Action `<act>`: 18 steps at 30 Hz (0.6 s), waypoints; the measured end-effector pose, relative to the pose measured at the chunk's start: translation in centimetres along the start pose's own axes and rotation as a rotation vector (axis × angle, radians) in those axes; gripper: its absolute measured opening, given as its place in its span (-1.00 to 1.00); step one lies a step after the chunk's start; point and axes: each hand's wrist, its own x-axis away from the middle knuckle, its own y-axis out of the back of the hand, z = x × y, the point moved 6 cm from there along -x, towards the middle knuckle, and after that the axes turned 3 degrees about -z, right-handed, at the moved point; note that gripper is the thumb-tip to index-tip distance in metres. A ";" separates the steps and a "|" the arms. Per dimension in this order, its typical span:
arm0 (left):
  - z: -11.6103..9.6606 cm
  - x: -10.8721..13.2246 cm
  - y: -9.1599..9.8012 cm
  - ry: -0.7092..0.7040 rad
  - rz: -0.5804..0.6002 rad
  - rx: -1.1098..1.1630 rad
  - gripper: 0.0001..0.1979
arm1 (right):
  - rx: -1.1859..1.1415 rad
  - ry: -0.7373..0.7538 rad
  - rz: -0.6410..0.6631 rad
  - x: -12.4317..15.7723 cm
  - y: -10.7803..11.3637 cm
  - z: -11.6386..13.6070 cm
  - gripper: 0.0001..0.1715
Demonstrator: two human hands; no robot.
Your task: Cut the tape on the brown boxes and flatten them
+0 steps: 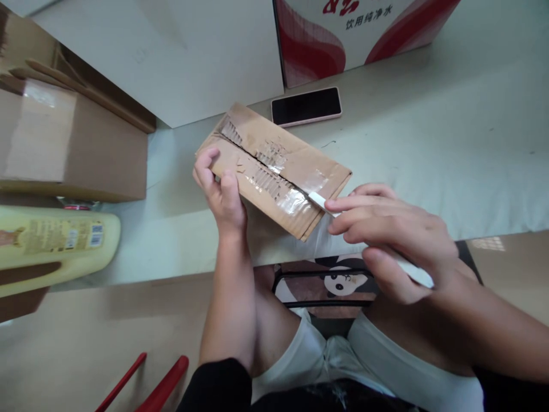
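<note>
A small brown cardboard box (295,151) lies at an angle near the table's front edge. Clear tape and torn patches run beside the dark seam across its top. My left hand (223,197) grips the box by its near left edge, thumb on the near side and fingers over the corner. In my right hand (397,234) is a slim white utility knife (412,271), its handle lying under the fingers. The knife's front end touches the seam near the box's right end; the blade itself is too small to make out.
Behind the box lies a phone (306,106), close to a red-and-white carton (364,34) and a large white box (193,63). At left stand a taped carton (103,143) and a yellow bottle (55,243). A panda-print bag (338,283) is below the table's edge.
</note>
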 end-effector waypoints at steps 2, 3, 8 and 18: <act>-0.1 0.0 0.0 0.019 0.000 0.001 -0.59 | 0.038 0.022 -0.006 -0.1 0.4 0.5 -0.87; -0.1 0.0 0.0 0.028 -0.002 -0.003 -0.58 | 0.048 0.038 -0.018 0.0 0.6 0.8 -0.86; -0.4 0.3 0.1 0.003 -0.006 -0.014 -0.59 | 0.023 0.085 -0.026 0.4 1.6 1.6 -0.85; 0.1 0.2 0.1 -0.070 -0.001 0.068 -0.56 | -0.011 -0.162 -0.017 2.6 3.9 2.8 -0.67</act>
